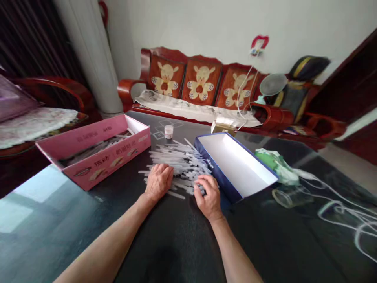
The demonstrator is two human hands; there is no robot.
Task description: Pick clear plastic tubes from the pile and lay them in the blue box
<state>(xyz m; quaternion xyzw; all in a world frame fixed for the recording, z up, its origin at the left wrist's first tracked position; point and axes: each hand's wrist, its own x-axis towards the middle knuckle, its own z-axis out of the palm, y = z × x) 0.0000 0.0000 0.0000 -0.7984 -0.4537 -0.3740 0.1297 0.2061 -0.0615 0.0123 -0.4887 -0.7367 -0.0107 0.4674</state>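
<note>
Head view: tubes point(178, 160) lengthwise left-right

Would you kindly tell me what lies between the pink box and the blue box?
In the head view, a pile of thin clear tubes lies there, with the left hand and right hand on it.

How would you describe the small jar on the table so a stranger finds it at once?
Start at the dark table, then find the pink box and the blue box. Between their far ends, beyond the pile of pale sticks, stands the small jar. It alone is round, upright and whitish.
</note>
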